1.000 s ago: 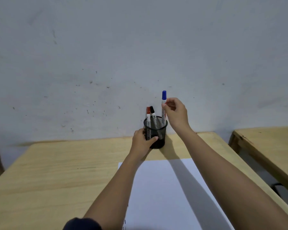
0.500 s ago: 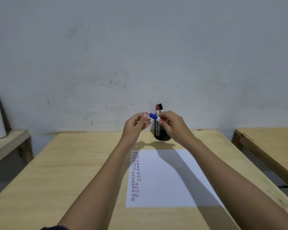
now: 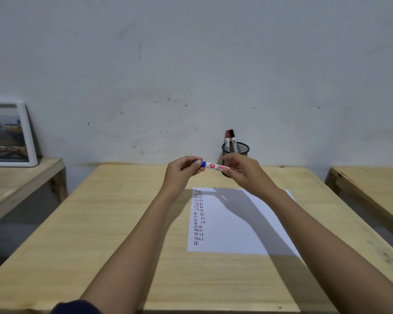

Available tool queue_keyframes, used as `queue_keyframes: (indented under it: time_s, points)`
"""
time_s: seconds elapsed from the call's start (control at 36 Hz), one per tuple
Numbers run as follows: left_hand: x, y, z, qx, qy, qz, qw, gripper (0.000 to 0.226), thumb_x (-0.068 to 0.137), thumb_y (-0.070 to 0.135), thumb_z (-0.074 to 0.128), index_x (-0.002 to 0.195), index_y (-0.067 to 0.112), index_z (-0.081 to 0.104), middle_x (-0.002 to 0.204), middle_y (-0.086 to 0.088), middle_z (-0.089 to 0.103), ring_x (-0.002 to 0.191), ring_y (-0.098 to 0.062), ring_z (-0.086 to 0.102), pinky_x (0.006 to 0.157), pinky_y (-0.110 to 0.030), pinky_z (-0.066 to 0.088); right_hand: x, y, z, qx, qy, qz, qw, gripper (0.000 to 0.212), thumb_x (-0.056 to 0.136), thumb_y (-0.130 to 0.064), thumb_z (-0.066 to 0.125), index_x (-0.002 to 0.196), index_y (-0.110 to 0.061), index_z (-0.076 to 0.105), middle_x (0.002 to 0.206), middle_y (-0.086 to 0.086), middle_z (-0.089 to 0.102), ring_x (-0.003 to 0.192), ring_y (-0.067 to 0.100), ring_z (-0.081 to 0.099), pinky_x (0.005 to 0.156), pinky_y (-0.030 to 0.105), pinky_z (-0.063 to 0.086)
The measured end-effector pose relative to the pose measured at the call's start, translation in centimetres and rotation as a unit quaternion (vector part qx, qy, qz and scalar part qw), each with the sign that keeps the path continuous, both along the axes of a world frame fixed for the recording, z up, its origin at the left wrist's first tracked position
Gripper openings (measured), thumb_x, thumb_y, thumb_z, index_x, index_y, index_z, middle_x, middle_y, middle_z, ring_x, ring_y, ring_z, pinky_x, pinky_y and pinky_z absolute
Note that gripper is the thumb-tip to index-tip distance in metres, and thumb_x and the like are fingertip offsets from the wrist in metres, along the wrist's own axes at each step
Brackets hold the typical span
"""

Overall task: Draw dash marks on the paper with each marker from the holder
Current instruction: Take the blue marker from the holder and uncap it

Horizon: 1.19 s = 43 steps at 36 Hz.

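Blue marker (image 3: 213, 166), just lifted from the holder (image 3: 236, 149), now lies between my left hand (image 3: 183, 171) pinching its cap and right hand (image 3: 243, 172) gripping the barrel, ready for uncapping.

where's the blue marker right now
In the head view the blue marker is held level between the left hand and right hand, above the table's far end, just in front of the mesh holder.

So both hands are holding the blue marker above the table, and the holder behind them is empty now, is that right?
Not quite. The holder is not empty: the head view shows two markers, one red-capped and one black-capped, standing in it. The rest holds: the left hand and right hand hold the blue marker above the table.
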<state>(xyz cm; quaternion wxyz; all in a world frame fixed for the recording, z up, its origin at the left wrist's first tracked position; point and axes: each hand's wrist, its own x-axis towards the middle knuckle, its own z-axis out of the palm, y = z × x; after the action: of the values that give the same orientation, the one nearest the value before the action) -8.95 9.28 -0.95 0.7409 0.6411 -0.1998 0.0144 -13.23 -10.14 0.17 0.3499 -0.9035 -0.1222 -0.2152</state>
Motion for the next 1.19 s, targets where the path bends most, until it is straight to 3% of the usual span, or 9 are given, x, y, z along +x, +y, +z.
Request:
queue_keyframes:
  time_s: [0.08, 0.19, 0.39, 0.47, 0.56, 0.69, 0.97, 1.08, 1.19]
  points:
    - [0.0, 1.0, -0.2, -0.024, 0.016, 0.005, 1.0, 0.014, 0.089, 0.003, 0.057, 0.099, -0.002, 0.066, 0.084, -0.01, 0.068, 0.072, -0.006, 0.069, 0.077, -0.015, 0.055, -0.4, -0.3, -0.4, 0.087, 0.002, -0.009, 0.996, 0.02, 0.085, -0.016, 0.065, 0.105, -0.014, 0.062, 0.087, -0.004, 0.063, 0.078, -0.002, 0.059, 0.073, 0.011, 0.044]
    - [-0.2, 1.5, -0.3, -0.05, 0.039, 0.005, 0.998, 0.011, 0.088, 0.005, 0.059, 0.093, 0.006, 0.068, 0.083, -0.006, 0.07, 0.073, -0.008, 0.069, 0.076, -0.014, 0.054, -0.8, -0.3, -0.8, 0.261, 0.034, -0.004, 0.965, 0.012, 0.08, -0.011, 0.071, 0.091, -0.012, 0.066, 0.078, 0.0, 0.067, 0.08, 0.024, 0.064, 0.077, 0.033, 0.051]
    - [-0.2, 0.4, 0.6, -0.098, 0.062, 0.004, 0.993, 0.009, 0.087, 0.007, 0.061, 0.091, 0.008, 0.069, 0.073, 0.003, 0.074, 0.074, -0.008, 0.07, 0.076, -0.013, 0.054, -0.8, 1.5, -0.9, 0.599, 0.055, 0.041, 0.798, 0.008, 0.085, -0.002, 0.062, 0.083, -0.009, 0.064, 0.063, -0.003, 0.066, 0.061, 0.005, 0.062, 0.062, 0.012, 0.052]
    - [-0.4, 0.0, 0.6, -0.082, 0.06, 0.013, 0.995, 0.009, 0.087, 0.01, 0.062, 0.092, 0.007, 0.069, 0.075, 0.001, 0.073, 0.073, -0.007, 0.07, 0.075, -0.013, 0.054, -0.6, 2.5, -1.1, 0.672, 0.073, 0.04, 0.736, 0.006, 0.086, -0.004, 0.061, 0.083, -0.008, 0.064, 0.059, -0.004, 0.066, 0.057, 0.002, 0.061, 0.057, 0.009, 0.051]
    - [-1.2, -0.1, -1.2, -0.004, 0.044, 0.04, 0.998, 0.014, 0.089, 0.016, 0.06, 0.095, 0.006, 0.068, 0.078, -0.003, 0.071, 0.071, -0.004, 0.069, 0.074, -0.013, 0.054, -1.0, 4.1, -3.1, 0.697, 0.116, 0.043, 0.707, 0.008, 0.088, -0.011, 0.06, 0.082, -0.007, 0.063, 0.06, -0.004, 0.065, 0.058, 0.003, 0.063, 0.058, 0.01, 0.052]
    - [-1.6, -0.1, -2.4, 0.077, 0.028, 0.093, 0.992, 0.018, 0.092, 0.022, 0.056, 0.088, 0.01, 0.069, 0.07, 0.001, 0.068, 0.06, 0.001, 0.064, 0.075, -0.017, 0.053, -1.4, 4.8, -4.4, 0.7, 0.106, 0.036, 0.705, 0.014, 0.091, -0.012, 0.056, 0.082, -0.004, 0.062, 0.058, -0.004, 0.065, 0.058, 0.004, 0.064, 0.063, 0.011, 0.054]
    - [-0.9, 1.3, -1.9, 0.035, 0.132, 0.089, 0.987, 0.021, 0.091, 0.021, 0.058, 0.076, 0.01, 0.068, 0.06, 0.004, 0.067, 0.054, 0.0, 0.062, 0.068, -0.01, 0.051, -1.4, 3.4, -3.4, 0.656, 0.055, 0.066, 0.75, 0.014, 0.093, -0.006, 0.05, 0.085, -0.004, 0.061, 0.063, -0.005, 0.066, 0.059, 0.005, 0.061, 0.062, 0.012, 0.052]
    - [-0.9, 2.7, -2.1, 0.139, 0.097, 0.109, 0.98, 0.024, 0.089, 0.02, 0.059, 0.068, 0.011, 0.066, 0.06, -0.001, 0.065, 0.055, -0.005, 0.061, 0.075, -0.022, 0.052, -2.1, 2.4, -3.3, 0.675, 0.063, 0.047, 0.733, 0.014, 0.095, -0.012, 0.049, 0.085, -0.007, 0.058, 0.062, -0.003, 0.07, 0.061, 0.007, 0.067, 0.064, 0.014, 0.056]
    - [-1.4, 3.3, -2.6, 0.305, 0.059, 0.124, 0.942, 0.022, 0.086, 0.013, 0.059, 0.068, 0.002, 0.064, 0.058, -0.002, 0.06, 0.047, -0.006, 0.058, 0.055, -0.014, 0.046, -2.6, 2.3, -3.8, 0.687, 0.067, 0.038, 0.723, 0.012, 0.095, -0.014, 0.049, 0.085, -0.01, 0.054, 0.07, 0.001, 0.073, 0.067, 0.011, 0.071, 0.066, 0.017, 0.058]
